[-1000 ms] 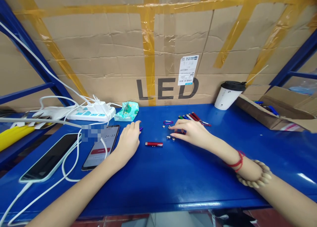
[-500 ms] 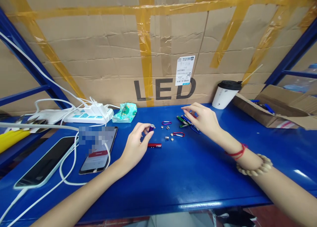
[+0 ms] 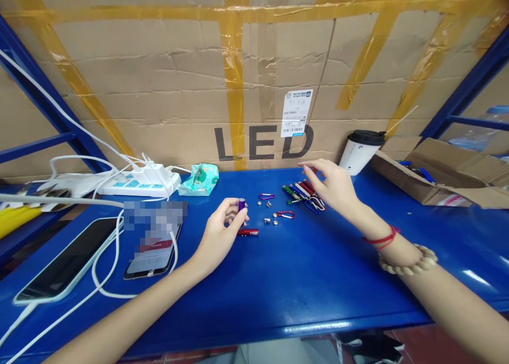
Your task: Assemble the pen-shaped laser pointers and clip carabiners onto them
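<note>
My left hand [image 3: 223,225] is closed around a small purple flashlight tube [image 3: 242,205], held upright with its open-looking end on top. Just below those fingers lies a red flashlight tube [image 3: 248,232] on the blue table. My right hand [image 3: 332,181], fingers apart and nothing visible in them, hovers beside a row of slim keychain flashlights [image 3: 304,190] in green, blue and red with carabiners. Between the hands are a purple carabiner [image 3: 266,196], a red carabiner [image 3: 286,214], small silver caps [image 3: 266,221] and several button cells [image 3: 275,223].
A power strip [image 3: 135,185] with white cables and two phones [image 3: 71,263] [image 3: 153,255] occupy the left side. A green tissue pack [image 3: 201,179] stands at the back. To the right are a lidded paper cup [image 3: 360,152] and an open cardboard box [image 3: 433,186]; a large carton [image 3: 178,88] walls the rear.
My right hand has moved slightly right, away from the row of flashlights, uncovering more of them. In my left hand the purple tube has turned more upright.
</note>
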`<state>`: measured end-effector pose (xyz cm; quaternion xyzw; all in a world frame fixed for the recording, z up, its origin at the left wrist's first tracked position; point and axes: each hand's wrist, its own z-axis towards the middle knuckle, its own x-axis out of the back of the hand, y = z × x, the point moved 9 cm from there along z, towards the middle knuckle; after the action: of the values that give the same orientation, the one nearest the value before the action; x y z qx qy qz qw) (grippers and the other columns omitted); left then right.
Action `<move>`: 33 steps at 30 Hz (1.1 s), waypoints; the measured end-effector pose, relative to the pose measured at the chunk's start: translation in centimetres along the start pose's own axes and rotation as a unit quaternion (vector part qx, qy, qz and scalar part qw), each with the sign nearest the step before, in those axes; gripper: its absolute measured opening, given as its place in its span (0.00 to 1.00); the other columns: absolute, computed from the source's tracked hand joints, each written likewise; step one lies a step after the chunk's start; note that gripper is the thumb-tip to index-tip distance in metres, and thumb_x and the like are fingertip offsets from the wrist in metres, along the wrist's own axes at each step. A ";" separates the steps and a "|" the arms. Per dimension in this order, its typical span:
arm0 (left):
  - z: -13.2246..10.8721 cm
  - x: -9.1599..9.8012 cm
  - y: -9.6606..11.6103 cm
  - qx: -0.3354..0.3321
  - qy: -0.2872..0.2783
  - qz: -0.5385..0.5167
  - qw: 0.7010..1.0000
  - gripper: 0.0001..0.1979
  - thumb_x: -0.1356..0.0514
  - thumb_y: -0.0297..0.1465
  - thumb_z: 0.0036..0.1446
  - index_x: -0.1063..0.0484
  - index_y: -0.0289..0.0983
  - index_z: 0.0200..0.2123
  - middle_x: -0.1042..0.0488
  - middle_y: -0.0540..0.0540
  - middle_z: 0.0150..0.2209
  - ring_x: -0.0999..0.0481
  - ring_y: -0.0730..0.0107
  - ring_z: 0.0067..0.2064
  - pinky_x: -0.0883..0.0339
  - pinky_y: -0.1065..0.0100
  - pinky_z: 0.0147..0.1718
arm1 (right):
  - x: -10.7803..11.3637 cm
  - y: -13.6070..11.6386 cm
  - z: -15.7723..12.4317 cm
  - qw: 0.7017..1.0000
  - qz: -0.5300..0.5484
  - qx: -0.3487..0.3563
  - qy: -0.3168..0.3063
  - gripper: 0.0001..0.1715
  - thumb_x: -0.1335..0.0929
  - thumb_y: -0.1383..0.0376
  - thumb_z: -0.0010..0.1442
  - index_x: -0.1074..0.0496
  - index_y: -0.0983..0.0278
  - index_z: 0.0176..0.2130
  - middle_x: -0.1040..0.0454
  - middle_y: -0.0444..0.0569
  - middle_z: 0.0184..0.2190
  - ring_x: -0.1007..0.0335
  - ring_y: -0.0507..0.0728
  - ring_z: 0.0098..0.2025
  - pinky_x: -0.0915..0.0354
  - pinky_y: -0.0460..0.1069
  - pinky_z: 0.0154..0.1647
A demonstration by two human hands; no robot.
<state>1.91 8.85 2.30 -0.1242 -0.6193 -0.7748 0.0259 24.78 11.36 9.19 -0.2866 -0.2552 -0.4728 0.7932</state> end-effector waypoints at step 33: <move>0.1 0.4 0.4 -0.040 0.017 0.087 0.995 0.10 0.41 0.36 0.52 0.28 0.38 0.36 0.25 0.47 0.37 0.29 0.67 0.38 0.37 0.69 0.38 | -5.3 -4.2 -2.5 0.968 0.052 0.040 -0.244 0.13 0.35 0.57 0.58 0.24 0.58 0.38 0.24 0.47 0.36 0.28 0.54 0.35 0.36 0.46 0.34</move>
<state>1.62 8.92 2.77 -0.1655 -0.5741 -0.7957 0.0992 19.10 11.17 4.75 -0.3740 -0.4444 -0.3359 0.7415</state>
